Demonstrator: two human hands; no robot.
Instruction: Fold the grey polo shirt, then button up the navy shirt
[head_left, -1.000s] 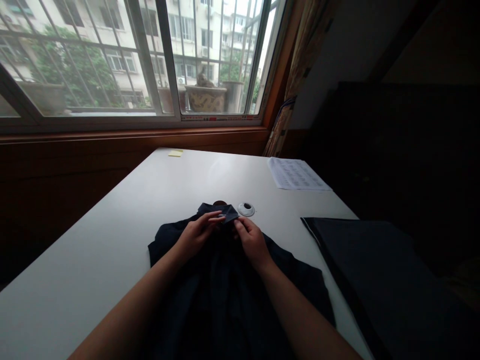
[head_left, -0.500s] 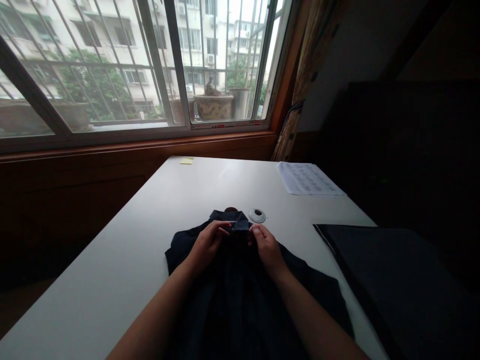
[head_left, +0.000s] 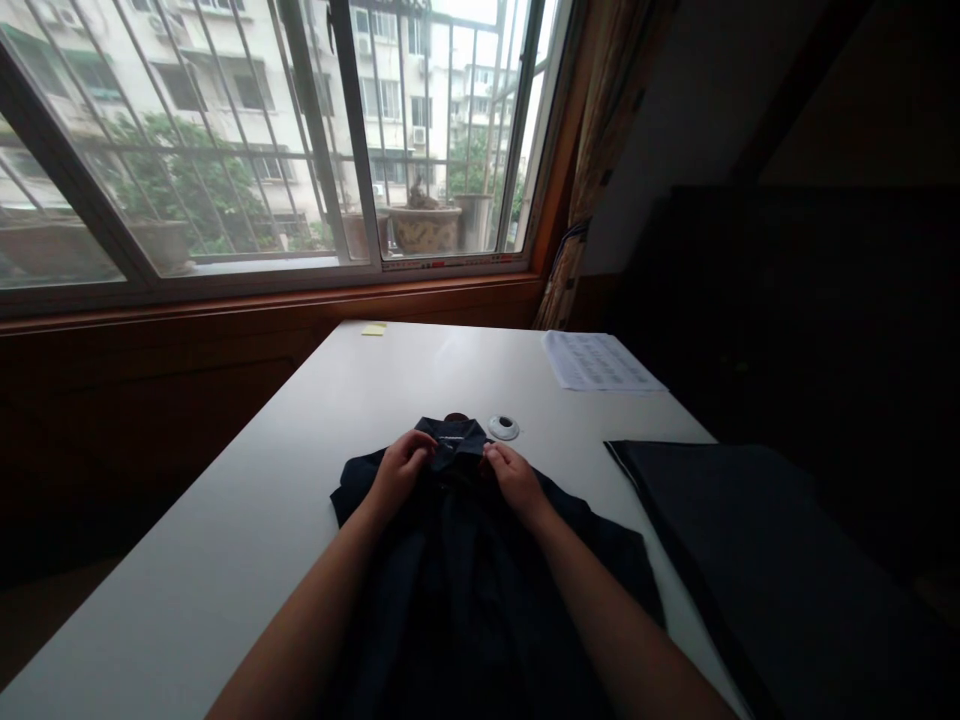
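A dark navy collared shirt [head_left: 469,590] lies spread on the table, its collar [head_left: 463,440] toward the window. The collar stands open, and a pale label shows inside its back. My left hand [head_left: 403,465] pinches the left side of the collar between thumb and fingers. On the opposite side, my right hand [head_left: 516,482] has the other collar edge between its thumb and forefinger. Just beyond the collar sits a white ring-shaped piece [head_left: 504,428] with a dark centre. A brown round thing [head_left: 456,417] is partly hidden behind the collar.
The white table [head_left: 195,540] reaches to the wall under a barred window. Printed sheets [head_left: 604,362] lie at its far right, and a yellow sticky pad [head_left: 373,329] at the far left. A flat dark cloth or bag [head_left: 735,540] covers the right edge.
Both hands have drawn slightly apart along the collar. It has been opened out, so the label inside now shows. The camera view has shifted a little.
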